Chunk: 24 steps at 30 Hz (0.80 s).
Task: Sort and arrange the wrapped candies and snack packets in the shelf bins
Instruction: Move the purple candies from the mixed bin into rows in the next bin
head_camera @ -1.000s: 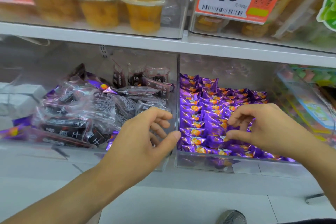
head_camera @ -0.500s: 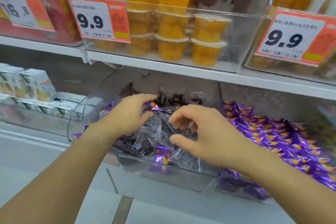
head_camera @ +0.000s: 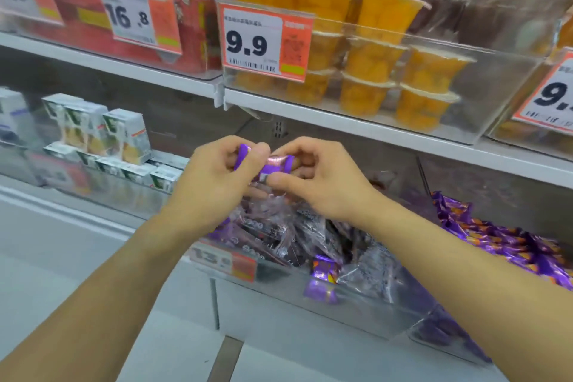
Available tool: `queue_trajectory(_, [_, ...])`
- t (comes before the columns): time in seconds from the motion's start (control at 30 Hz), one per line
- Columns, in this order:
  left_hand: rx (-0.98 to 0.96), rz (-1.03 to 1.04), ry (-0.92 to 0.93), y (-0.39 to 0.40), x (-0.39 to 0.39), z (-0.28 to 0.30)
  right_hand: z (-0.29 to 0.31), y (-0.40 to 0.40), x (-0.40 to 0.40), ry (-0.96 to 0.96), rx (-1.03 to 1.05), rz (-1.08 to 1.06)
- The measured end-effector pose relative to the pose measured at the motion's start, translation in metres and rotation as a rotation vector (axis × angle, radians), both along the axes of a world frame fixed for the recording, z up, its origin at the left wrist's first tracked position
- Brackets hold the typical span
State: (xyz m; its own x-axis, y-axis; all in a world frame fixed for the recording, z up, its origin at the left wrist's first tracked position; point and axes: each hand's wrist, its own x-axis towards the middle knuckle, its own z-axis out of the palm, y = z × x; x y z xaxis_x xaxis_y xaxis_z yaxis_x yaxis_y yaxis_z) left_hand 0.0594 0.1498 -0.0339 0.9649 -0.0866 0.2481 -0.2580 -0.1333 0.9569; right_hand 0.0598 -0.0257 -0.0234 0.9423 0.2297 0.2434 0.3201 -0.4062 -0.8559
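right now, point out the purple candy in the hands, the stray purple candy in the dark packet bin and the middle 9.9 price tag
purple candy in the hands [head_camera: 269, 168], head view, middle of its wrapper
stray purple candy [head_camera: 322, 270], head view, wrapper's upper half
9.9 price tag [head_camera: 248, 45], head view, the printed digits

The lower shelf [head_camera: 93, 226] held a clear bin [head_camera: 356, 304] full of dark packets [head_camera: 279, 229], with a few purple candies [head_camera: 322, 282] mixed in. Beside it sat a bin of purple candies [head_camera: 496, 245]. Small cartons [head_camera: 124, 136] stood to the left. The upper shelf [head_camera: 372, 130] carried orange fruit cups [head_camera: 366, 77] and red packs [head_camera: 86, 28].
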Motion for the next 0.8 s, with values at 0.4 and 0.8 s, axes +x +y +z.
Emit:
queue_trajectory(0.4, [0.069,0.297,0.166,0.089,-0.019,-0.022,-0.025,0.020,0.087,0.039,-0.289,-0.003])
queue_trajectory(0.8, [0.058,0.276,0.220,0.075,-0.015,-0.025,-0.039,0.052,0.105,-0.136,-0.668,0.165])
